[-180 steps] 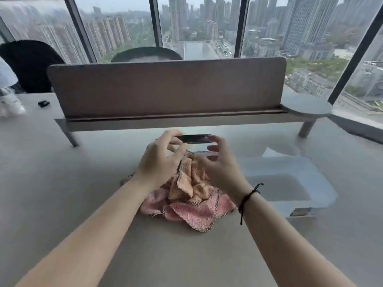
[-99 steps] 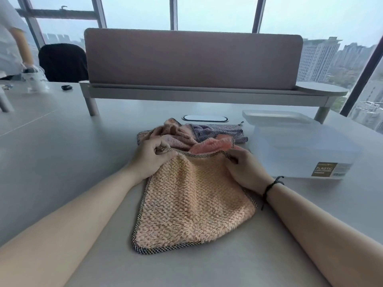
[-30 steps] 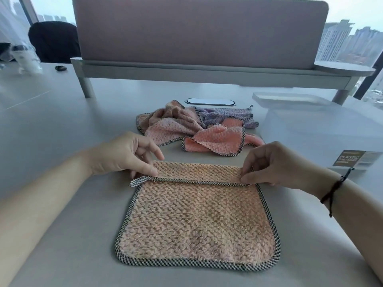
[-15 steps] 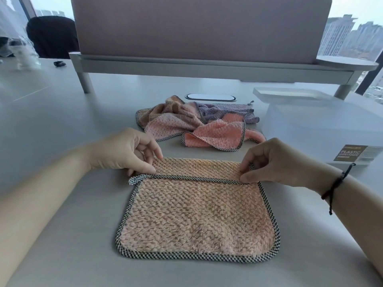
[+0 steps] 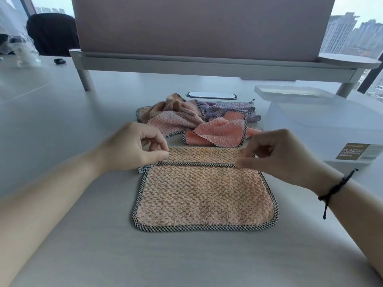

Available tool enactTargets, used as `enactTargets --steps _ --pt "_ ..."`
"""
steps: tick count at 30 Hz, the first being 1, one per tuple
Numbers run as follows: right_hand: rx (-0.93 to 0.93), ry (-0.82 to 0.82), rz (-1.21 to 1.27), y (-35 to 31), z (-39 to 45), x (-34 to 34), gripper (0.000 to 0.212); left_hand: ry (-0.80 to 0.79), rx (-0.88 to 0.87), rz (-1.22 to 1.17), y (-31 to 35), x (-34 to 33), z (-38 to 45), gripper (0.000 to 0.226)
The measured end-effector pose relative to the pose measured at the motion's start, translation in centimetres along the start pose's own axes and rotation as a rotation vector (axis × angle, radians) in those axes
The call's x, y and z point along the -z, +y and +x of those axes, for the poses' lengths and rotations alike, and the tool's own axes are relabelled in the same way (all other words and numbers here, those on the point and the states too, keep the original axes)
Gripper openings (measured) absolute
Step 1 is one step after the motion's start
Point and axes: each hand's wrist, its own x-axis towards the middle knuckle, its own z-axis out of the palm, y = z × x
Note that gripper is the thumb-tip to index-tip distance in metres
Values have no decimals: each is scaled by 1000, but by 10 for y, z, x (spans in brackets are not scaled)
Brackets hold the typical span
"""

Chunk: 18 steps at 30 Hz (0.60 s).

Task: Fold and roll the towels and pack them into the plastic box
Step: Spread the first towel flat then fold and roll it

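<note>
An orange towel [image 5: 203,195] with a checkered border lies flat on the table in front of me. Its far edge is folded toward me into a narrow strip. My left hand [image 5: 134,150] pinches the left end of that strip, and my right hand [image 5: 275,156] pinches the right end. Behind the towel lies a crumpled pile of towels [image 5: 182,117], with a pink one [image 5: 219,131] in front and a purple one [image 5: 226,109] at the back. A clear plastic box [image 5: 331,125] with a brown label stands at the right, beyond my right hand.
A clear lid [image 5: 290,93] lies behind the box. A tall desk divider [image 5: 196,27] on legs closes off the far side. An oval cable port [image 5: 211,95] sits behind the pile. At far left are a black chair [image 5: 51,34] and a small dark object [image 5: 59,61].
Over six seconds one orange towel came out of the pile, was spread flat and had its far edge folded over. In the last half second my hands have hardly moved.
</note>
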Motion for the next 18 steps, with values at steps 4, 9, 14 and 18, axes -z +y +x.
enactTargets --steps 4,9,14,18 --pt "223 -370 49 -45 -23 -9 31 -234 -110 -153 32 -10 -10 23" --pt "369 -476 -30 -56 -32 -47 20 -443 -292 16 64 -32 -18 43" --pt "350 -424 -6 -51 -28 -49 19 -453 -308 129 62 -34 -18 43" --pt "156 -354 139 -51 -25 -45 21 -404 -224 101 56 -34 -17 11"
